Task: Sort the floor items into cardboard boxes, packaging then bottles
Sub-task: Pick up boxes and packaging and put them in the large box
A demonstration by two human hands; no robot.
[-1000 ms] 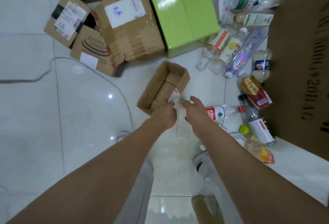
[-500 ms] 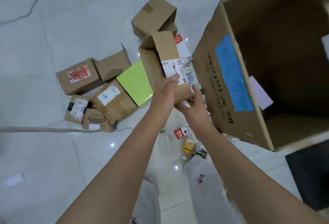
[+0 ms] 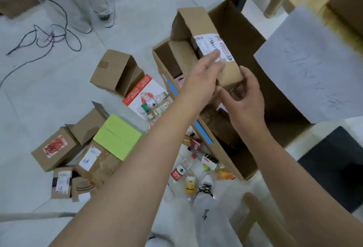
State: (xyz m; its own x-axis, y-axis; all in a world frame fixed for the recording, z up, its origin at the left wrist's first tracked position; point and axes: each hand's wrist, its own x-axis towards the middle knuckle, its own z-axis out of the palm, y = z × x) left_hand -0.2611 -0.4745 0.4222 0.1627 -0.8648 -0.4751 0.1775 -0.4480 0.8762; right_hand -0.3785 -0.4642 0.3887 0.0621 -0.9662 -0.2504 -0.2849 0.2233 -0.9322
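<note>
Two bare hands are holding a small cardboard box (image 3: 198, 29) in the air above the open top of the large cardboard box (image 3: 225, 158), toward its far end. The left hand (image 3: 204, 78) is pressing nearly straight fingers (image 3: 216, 58) against the face bearing a white shipping label (image 3: 213, 46), its thumb out of sight; the right hand (image 3: 246, 97) is curling thumb and fingers around the small box's near end. Blue tape (image 3: 203, 132) is running along the large box's left wall, and more cartons (image 3: 182, 56) are lying inside it. Bottles (image 3: 179, 172) are lying on the floor (image 3: 39, 93) just outside that wall, beside the person's shoe (image 3: 206, 181). Further left, a green box (image 3: 117, 137), a red-and-white package (image 3: 145, 93) and several small brown boxes (image 3: 115, 72) are sitting on the floor, with black cables (image 3: 49, 36) trailing beyond them. A pale board (image 3: 314, 66) is overlapping the large box's right edge.
</note>
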